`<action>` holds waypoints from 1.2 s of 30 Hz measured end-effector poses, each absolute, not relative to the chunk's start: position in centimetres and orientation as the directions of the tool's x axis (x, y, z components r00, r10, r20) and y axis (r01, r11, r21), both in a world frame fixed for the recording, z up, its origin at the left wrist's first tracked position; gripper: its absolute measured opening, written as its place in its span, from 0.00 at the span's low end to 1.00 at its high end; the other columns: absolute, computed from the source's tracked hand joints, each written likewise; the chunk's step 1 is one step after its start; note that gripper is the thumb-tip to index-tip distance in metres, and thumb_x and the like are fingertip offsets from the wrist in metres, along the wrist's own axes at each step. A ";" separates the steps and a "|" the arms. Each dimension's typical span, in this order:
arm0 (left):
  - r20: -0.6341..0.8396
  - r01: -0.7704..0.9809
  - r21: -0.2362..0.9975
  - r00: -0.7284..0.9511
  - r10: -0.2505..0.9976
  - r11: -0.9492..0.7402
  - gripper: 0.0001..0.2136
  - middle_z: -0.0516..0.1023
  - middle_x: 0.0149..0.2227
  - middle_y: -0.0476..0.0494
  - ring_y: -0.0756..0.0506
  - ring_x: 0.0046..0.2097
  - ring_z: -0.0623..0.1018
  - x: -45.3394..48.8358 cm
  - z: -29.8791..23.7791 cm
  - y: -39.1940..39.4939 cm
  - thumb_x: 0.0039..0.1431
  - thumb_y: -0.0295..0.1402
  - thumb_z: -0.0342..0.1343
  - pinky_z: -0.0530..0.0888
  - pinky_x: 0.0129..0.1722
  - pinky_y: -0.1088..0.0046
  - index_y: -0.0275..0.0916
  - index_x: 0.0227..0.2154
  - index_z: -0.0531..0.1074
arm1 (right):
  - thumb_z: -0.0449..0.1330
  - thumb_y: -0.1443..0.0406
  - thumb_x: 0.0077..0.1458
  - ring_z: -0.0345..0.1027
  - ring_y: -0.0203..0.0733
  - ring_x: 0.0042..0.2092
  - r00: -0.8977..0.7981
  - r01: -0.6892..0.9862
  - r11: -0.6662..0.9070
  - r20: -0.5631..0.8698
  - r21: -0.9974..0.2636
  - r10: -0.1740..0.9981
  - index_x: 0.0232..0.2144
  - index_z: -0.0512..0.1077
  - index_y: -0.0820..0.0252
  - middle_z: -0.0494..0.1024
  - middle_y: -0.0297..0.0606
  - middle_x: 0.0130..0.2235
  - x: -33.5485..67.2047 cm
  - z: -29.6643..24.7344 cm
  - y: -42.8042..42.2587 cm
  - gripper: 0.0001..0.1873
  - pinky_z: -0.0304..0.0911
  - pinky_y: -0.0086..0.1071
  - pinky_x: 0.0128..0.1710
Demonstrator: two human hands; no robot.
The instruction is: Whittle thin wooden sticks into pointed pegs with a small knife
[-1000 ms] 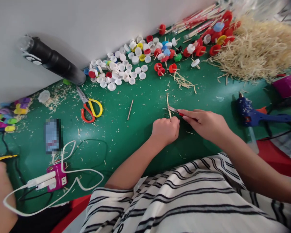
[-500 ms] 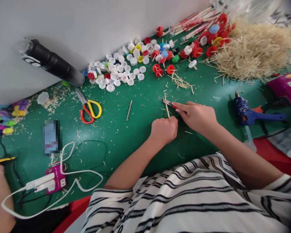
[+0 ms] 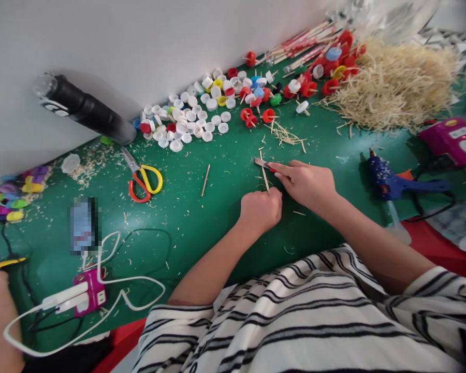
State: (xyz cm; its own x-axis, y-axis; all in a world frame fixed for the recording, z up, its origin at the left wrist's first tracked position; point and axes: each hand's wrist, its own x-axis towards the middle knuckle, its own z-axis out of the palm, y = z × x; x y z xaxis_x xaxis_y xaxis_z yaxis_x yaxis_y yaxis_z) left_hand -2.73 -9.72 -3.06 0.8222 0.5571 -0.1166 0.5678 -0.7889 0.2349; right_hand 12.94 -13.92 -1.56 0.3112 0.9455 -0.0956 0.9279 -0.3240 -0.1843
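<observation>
My left hand (image 3: 261,208) is closed round the near end of a thin wooden stick (image 3: 264,175), which points away from me over the green table (image 3: 186,223). A small knife (image 3: 264,163) with a red handle is in my right hand (image 3: 306,182), its blade lying across the stick near the far end. My fingers hide most of the handle. Left of my hands lies a nail (image 3: 205,180). Beyond the stick is a little heap of wood shavings (image 3: 285,134).
Scissors (image 3: 143,181), a black bottle (image 3: 85,111) and a phone (image 3: 83,225) lie to the left, with a cabled purple power strip (image 3: 90,291). Bottle caps (image 3: 194,114) line the wall. A glue gun (image 3: 396,178) and a big shavings pile (image 3: 399,85) are right. Another person's arm (image 3: 0,316) shows far left.
The whole view has shifted slightly. My hands keep their grips, and the blade still lies across the stick near its far end.
</observation>
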 end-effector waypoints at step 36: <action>-0.077 0.544 0.262 0.835 0.545 -0.797 0.19 0.83 0.29 0.38 0.37 0.34 0.84 -3.0 -3.4 -9.8 0.71 0.35 0.37 0.66 0.27 0.65 0.37 0.37 0.75 | 0.47 0.52 0.70 0.70 0.44 0.36 0.369 0.899 -0.365 -0.032 -0.241 0.929 0.63 0.73 0.37 0.81 0.38 0.40 14.8 -1.9 -12.6 0.26 0.46 0.34 0.26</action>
State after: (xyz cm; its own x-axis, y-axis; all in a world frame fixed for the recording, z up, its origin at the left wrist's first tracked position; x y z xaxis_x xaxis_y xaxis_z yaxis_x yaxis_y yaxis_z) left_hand -2.97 -9.85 -3.40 0.8350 0.5449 -0.0766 0.5441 -0.7970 0.2622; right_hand 14.79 -12.59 -1.90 0.3685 0.9291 -0.0315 0.8992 -0.3649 -0.2415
